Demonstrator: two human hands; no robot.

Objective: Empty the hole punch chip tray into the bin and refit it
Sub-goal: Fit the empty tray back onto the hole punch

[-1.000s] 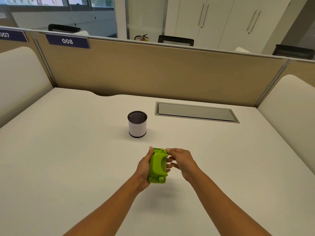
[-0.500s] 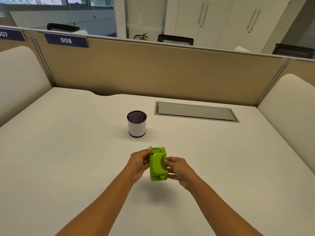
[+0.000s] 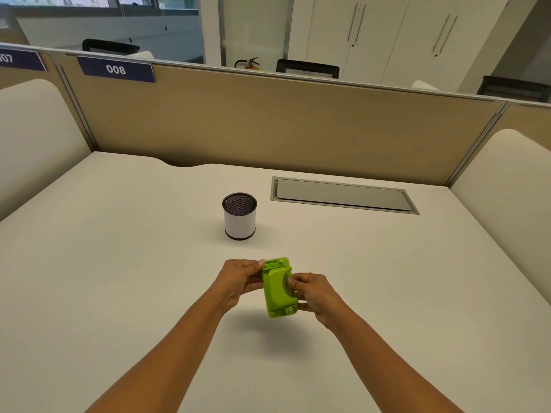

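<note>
A lime-green hole punch [image 3: 278, 287] is held a little above the white desk, long axis pointing away from me, handle side up. My left hand [image 3: 238, 280] grips its left side, thumb at the far end. My right hand [image 3: 314, 293] grips its right side, fingertips pressed at the edge; a ring shows on one finger. The chip tray on the underside is hidden. A small bin [image 3: 240, 216], white with a dark mesh inside and black rim, stands upright on the desk beyond the punch.
The white desk [image 3: 119, 278] is bounded by a tan partition [image 3: 283, 129] at the back and cream side panels left and right. A grey cable hatch [image 3: 343, 196] lies flush in the desk to the right of the bin.
My right hand has slid from the punch's far end down to its right side. My left hand shifted from under the punch to its left side. The punch stays in the same place.
</note>
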